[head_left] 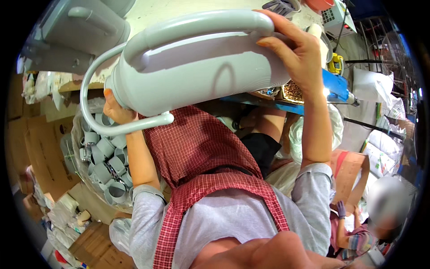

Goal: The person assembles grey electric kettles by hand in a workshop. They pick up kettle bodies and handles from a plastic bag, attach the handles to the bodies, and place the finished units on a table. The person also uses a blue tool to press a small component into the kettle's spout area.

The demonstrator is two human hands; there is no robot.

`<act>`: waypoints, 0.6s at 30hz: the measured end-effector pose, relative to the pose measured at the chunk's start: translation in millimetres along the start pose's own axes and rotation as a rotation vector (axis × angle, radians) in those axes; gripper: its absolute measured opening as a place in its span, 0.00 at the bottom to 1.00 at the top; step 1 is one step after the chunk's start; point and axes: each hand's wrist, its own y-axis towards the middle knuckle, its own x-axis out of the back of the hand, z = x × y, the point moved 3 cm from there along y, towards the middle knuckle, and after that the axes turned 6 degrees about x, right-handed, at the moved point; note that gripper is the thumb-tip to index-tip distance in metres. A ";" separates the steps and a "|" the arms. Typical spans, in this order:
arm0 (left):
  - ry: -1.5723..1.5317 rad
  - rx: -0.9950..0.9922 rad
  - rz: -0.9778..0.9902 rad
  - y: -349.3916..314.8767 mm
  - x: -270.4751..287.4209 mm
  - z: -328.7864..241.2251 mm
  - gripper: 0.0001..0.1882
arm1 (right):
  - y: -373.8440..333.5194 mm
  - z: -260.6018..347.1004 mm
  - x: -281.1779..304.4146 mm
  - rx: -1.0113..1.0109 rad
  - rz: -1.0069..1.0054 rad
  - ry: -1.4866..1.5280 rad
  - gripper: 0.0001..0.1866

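Across the front of me lies a large pale grey vacuum jug (201, 74), on its side and raised above my lap. It has a thick side handle (197, 28) facing up and away, and a thin curved carrying hoop (87, 98) around its left end. My left hand (118, 109) is closed around the narrow neck end, its fingers partly hidden behind the jug. At the opposite end, my right hand (298, 51) grips the base, thumb and fingers spread near the end of the side handle.
More grey jugs (96, 29) stand on the pale worktop at upper left. A clear bag (125, 204) of grey cup-shaped parts is by my left arm. Small metal parts (293, 91) fill a box beside a blue bench edge (333, 85). Another person's gloved hand (341, 209) touches a cardboard box (349, 175).
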 end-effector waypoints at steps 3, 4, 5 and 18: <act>-0.069 0.063 0.063 -6.5 -3.3 -8.6 0.19 | -0.7 -3.8 -2.7 0.103 -0.127 -0.082 0.21; -0.079 0.067 0.079 -5.3 8.2 -1.9 0.18 | -2.0 -3.1 -1.3 0.142 -0.146 -0.121 0.21; -0.094 0.077 0.103 -3.5 16.2 6.9 0.18 | -5.5 -9.5 0.2 0.151 -0.154 -0.151 0.21; 0.293 0.084 0.382 -53.8 -46.0 36.2 0.20 | -358.3 2.6 79.1 -0.383 -0.832 -0.352 0.26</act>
